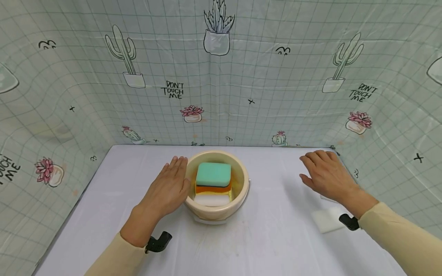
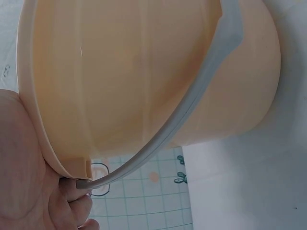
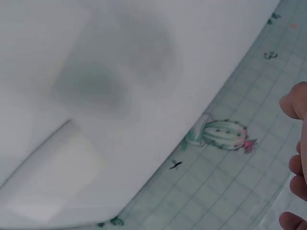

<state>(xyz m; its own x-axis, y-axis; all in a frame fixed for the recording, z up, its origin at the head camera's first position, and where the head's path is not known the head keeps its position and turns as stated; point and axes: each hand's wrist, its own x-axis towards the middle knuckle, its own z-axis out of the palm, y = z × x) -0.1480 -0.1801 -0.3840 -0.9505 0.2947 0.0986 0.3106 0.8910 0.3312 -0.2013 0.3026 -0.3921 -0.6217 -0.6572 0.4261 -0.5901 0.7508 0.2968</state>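
Observation:
A cream bucket (image 1: 238, 207) with a grey handle (image 2: 184, 108) stands upright on the white table. Inside it a teal sponge-like block (image 1: 213, 173) lies on top of an orange and yellow piece (image 1: 213, 189), with a white piece (image 1: 211, 200) showing below. My left hand (image 1: 169, 188) rests against the bucket's left rim, its fingers straight and together. In the left wrist view its fingers reach the rim by the handle's end. My right hand (image 1: 322, 174) hovers over the table's right side with fingers loosely bent, holding nothing. Beneath its wrist lies a flat white square (image 1: 326, 221).
Behind and beside the white table (image 1: 269, 230) hangs a gridded cloth (image 1: 224, 76) printed with cacti. The edge of another pale flat piece (image 1: 328, 198) shows partly behind my right wrist. Faint smudges mark the tabletop in front of the bucket.

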